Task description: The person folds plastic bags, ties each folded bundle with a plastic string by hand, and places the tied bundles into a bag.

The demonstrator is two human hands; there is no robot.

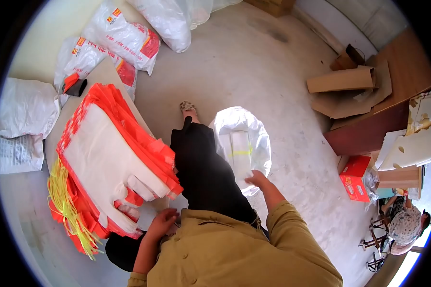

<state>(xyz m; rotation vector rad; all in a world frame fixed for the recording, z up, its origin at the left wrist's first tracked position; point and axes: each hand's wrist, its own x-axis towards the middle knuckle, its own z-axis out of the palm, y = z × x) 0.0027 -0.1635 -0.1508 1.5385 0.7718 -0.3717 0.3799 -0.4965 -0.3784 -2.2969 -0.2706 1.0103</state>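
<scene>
My right hand point(258, 179) reaches over the near rim of a white plastic sack point(262, 138) on the floor. Its fingers close on the near end of a flat white bundle point(241, 162) with a yellow tie, which lies in the sack's mouth. My left hand point(164, 222) is by my waist, fingers loosely bent and apart, with nothing visible in them. Close to it lies a thick stack of red and white bags point(100, 148) with cut-out handles. Yellow tie strips point(64, 201) hang over the stack's left side.
Printed plastic sacks point(124, 38) lie at the upper left, beside a white sack point(26, 107). Flattened cardboard point(354, 91) rests by a brown wooden desk point(412, 67) at right. A red box point(355, 178) stands below it. Another person point(407, 227) sits at the lower right.
</scene>
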